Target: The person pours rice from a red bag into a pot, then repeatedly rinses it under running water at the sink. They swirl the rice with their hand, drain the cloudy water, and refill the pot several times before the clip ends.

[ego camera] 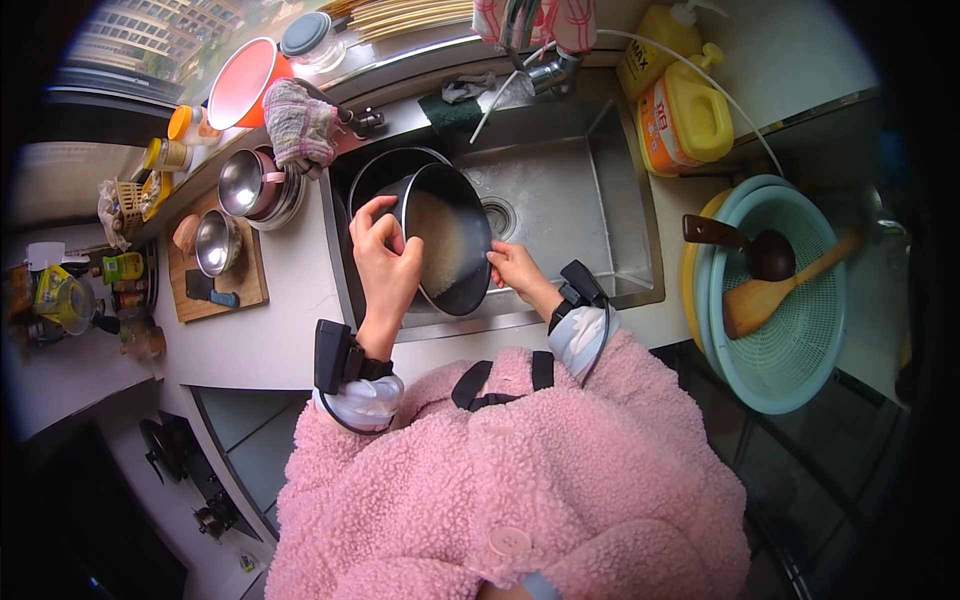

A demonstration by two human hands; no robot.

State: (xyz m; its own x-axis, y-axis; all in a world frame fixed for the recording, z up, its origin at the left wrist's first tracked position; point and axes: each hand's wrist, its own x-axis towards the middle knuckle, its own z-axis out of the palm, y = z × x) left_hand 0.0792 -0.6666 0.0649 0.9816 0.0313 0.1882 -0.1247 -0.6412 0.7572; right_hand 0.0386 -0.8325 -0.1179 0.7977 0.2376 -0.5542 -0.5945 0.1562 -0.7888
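A dark rice-cooker inner pot (471, 217) is tilted over the left part of the stainless-steel sink (559, 176), with pale rice grains (439, 244) and cloudy water inside. My left hand (386, 259) grips its left rim, the thumb lying at the edge. On the opposite side, my right hand (517, 268) pinches the rim between thumb and fingers. Another round dark vessel (382, 166) sits behind the pot in the sink, partly hidden by it. Right of the pot, the sink drain (499, 217) shows.
Metal faucet (551, 75) and thin white hose overhang the sink's back. Yellow detergent jugs (686, 120) stand at back right. Stacked colanders (780, 360) hold a ladle (769, 253) and wooden spatula (761, 304). Left are a cutting board (251, 289), cleaver (201, 286) and steel bowls (217, 244).
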